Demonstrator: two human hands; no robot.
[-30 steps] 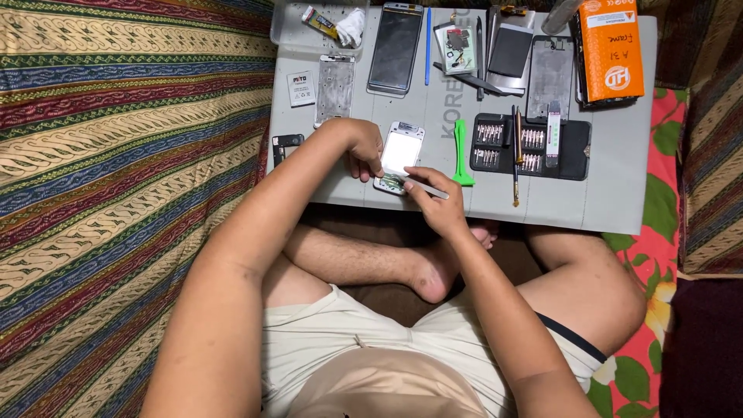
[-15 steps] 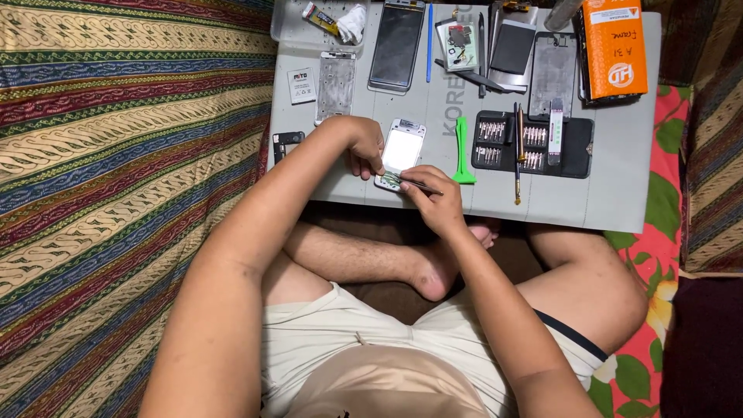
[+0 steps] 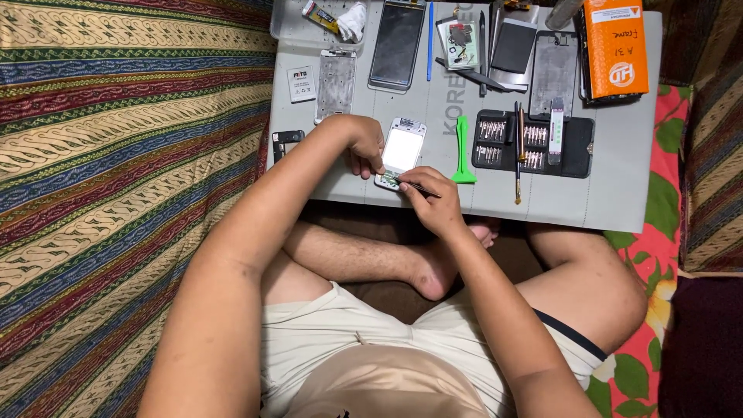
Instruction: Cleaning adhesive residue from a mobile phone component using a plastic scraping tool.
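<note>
Two hands work on a small white phone point(image 3: 402, 152) at the near edge of a grey mat point(image 3: 619, 193). Left hand point(image 3: 362, 145) presses its side. Right hand point(image 3: 433, 203) pinches a thin tool point(image 3: 416, 186). Beside lie a green pry tool point(image 3: 462, 150), a black bit case point(image 3: 576, 147) and an orange box point(image 3: 617, 46).

green pry tool point(image 3: 463, 152) beside black bit case point(image 3: 534, 143) | orange box point(image 3: 615, 48) top right | dark phone point(image 3: 397, 45) | grey mat point(image 3: 619, 193) | striped cloth point(image 3: 116, 155)

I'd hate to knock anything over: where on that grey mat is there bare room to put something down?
Free: the grey mat right of the black bit case, and its near edge below. Crowded: the far edge, and around the white phone and both hands.
</note>
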